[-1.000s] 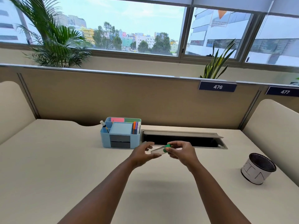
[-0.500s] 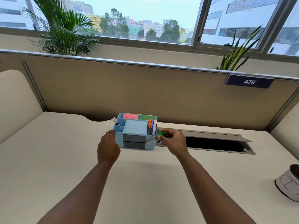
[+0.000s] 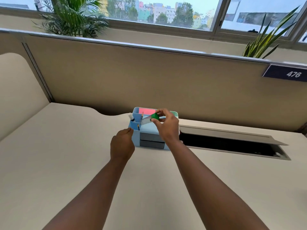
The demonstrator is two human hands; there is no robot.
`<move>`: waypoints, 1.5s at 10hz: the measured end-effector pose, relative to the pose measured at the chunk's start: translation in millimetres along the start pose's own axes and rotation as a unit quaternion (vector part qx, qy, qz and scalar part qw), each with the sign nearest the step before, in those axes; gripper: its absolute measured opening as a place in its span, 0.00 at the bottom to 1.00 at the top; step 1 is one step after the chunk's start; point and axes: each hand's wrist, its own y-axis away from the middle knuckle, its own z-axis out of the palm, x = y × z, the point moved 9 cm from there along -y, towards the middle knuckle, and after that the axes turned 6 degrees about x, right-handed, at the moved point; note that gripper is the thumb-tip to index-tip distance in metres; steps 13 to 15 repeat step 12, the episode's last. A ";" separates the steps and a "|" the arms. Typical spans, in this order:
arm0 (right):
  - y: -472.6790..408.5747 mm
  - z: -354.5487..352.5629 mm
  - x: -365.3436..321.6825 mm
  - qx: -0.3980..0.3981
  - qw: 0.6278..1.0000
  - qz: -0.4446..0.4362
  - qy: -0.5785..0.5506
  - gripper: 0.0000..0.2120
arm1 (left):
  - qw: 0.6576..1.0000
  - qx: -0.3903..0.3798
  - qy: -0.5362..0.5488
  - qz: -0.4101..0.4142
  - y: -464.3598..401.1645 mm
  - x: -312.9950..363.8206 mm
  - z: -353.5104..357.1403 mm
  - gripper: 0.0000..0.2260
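A light blue desk organizer (image 3: 136, 137) stands at the back of the desk, with pink and green sticky notes, pencils, a white-capped bottle (image 3: 130, 117) and grey drawers in it. My right hand (image 3: 166, 126) pinches a clear tube with a green cap (image 3: 149, 120) by the cap end and holds it tilted over the organizer's left compartments. My left hand (image 3: 122, 145) hovers just left of the organizer's front corner with its fingers loosely curled, and it holds nothing.
An open cable slot (image 3: 229, 143) with a raised flap lies in the desk to the right of the organizer. A beige partition (image 3: 149, 75) with a sign reading 476 (image 3: 287, 74) runs behind. Potted plants (image 3: 73, 15) stand on the sill beyond.
My right hand has lifted the tube from beside the organizer's right front up over its left compartments. My left hand has moved right, closer to the organizer. The view has shifted closer.
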 end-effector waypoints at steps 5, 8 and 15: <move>15.6 85.0 -1.7 -0.209 0.955 -0.119 0.172 0.15 | 0.999 0.025 0.024 0.029 5.1 -1.0 2.2 0.23; 21.0 102.4 11.8 -0.284 0.903 -0.129 0.296 0.21 | 0.999 0.014 0.024 0.025 3.0 -2.6 3.7 0.22; 8.3 31.0 -6.5 -0.204 0.924 -0.135 0.293 0.28 | 0.994 -0.071 -0.084 0.025 -7.4 18.7 -26.6 0.22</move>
